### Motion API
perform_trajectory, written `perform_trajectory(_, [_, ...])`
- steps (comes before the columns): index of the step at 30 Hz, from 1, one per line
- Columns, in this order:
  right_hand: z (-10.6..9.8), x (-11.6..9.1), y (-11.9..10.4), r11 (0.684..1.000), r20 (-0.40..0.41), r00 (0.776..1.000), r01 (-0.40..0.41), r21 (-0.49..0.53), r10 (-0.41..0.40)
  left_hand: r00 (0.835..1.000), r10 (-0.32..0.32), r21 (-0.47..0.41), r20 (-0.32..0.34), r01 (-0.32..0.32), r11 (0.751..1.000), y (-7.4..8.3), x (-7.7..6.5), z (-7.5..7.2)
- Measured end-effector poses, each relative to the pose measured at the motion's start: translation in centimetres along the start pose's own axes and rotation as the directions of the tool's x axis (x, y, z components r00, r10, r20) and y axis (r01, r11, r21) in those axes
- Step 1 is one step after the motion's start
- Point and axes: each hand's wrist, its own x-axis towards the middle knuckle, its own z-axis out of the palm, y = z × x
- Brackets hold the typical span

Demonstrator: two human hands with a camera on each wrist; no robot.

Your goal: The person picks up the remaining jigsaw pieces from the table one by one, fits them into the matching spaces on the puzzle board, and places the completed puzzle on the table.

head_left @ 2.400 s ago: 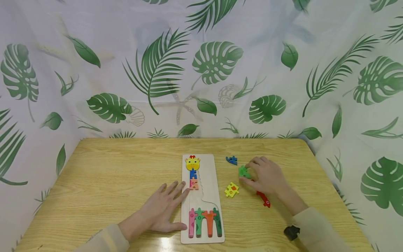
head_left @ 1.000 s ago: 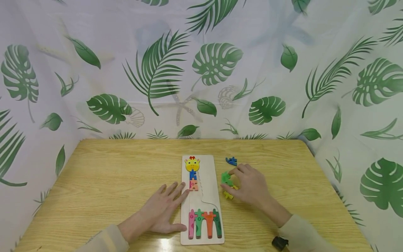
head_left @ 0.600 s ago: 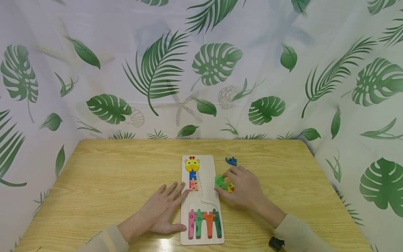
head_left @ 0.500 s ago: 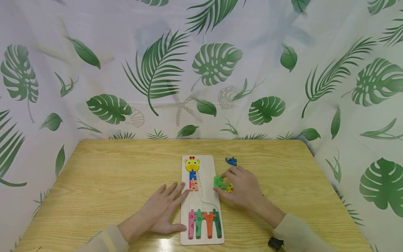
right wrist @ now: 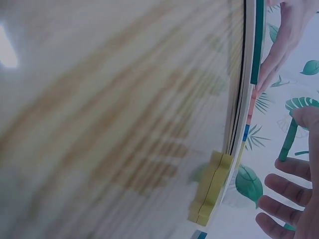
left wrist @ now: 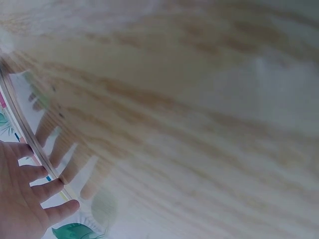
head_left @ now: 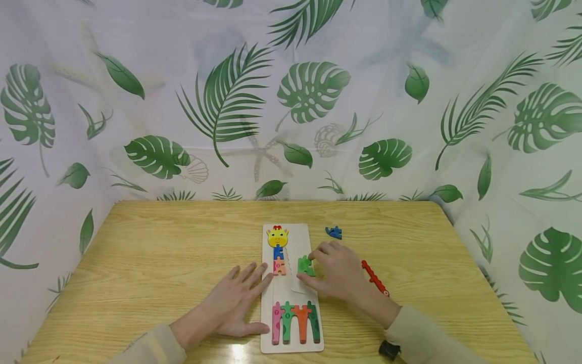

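My right hand (head_left: 341, 270) pinches a light green puzzle piece (head_left: 305, 266) between thumb and forefinger, over the right half of the wooden puzzle board (head_left: 295, 237). In the right wrist view the green piece (right wrist: 288, 139) is edge-on, held clear of the board. My left hand (head_left: 238, 303) lies with spread fingers along the board's left edge, thumb lower down. On the board are a yellow giraffe head (head_left: 278, 236), a blue piece (head_left: 278, 252) and a salmon piece (head_left: 279, 267) below it, and several leg pieces (head_left: 287, 323) near the bottom.
A dark blue piece (head_left: 334, 232) lies right of the board's top. A red piece (head_left: 375, 279) rests beyond my right wrist. The yellow piece (right wrist: 212, 189) on the table beside the board is hidden in the head view. A leaf-patterned cloth (head_left: 313, 182) hangs behind the table.
My right hand has picked up the green piece from the table and carried it left over the board. The red piece shows again, while the yellow piece is now covered. My left hand stays put.
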Motion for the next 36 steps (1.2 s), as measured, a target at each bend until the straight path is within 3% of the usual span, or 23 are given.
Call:
perform_trajectory(7, [-0.1,0.3,-1.0,1.000,0.070,0.998,0.003,-0.024,-0.002,1.000,-0.002,0.004,0.008,0.002,1.000,0.0,0.1,0.0])
perform_trajectory(22, [0.1,1.5,-2.5,0.995,0.106,0.993,0.062,-0.081,-0.053,1.000,-0.010,0.009,0.020,0.010,1.000,0.0,0.0,0.1])
perform_trajectory(29, [0.3,2.2,-3.1,0.993,0.180,0.982,0.072,-0.092,-0.055,1.000,-0.004,0.027,0.003,0.004,1.000,0.0,0.0,0.3])
perform_trajectory(36, [0.9,2.4,-3.8,0.989,0.197,0.977,0.103,-0.107,-0.080,1.000,-0.009,0.049,0.002,0.009,0.999,0.0,-0.1,0.5])
